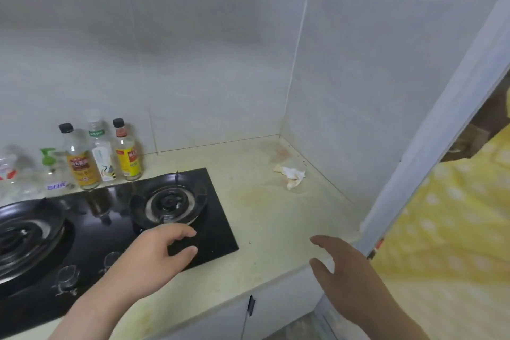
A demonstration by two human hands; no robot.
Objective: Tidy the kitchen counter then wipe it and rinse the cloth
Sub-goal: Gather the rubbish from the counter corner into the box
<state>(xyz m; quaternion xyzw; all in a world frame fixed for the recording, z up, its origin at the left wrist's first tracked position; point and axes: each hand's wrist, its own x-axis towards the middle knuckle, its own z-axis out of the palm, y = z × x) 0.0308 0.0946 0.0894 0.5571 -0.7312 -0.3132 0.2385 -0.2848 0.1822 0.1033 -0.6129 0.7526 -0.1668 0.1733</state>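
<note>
A crumpled white and pale-orange cloth (291, 175) lies on the cream counter (265, 218) near the back right corner, beside the tiled wall. My left hand (157, 254) hovers over the front right part of the black gas hob (116, 229), fingers loosely curled and holding nothing. My right hand (345, 270) is held over the counter's front right edge with its fingers spread and empty. Both hands are well short of the cloth. The counter shows yellowish stains.
Three sauce bottles (102, 157) stand in a row against the back wall behind the hob, with a green-pump bottle (51, 168) and clear containers to their left. A yellow dotted curtain (455, 229) hangs at the right past a wall edge. Cabinet doors (248, 312) sit below.
</note>
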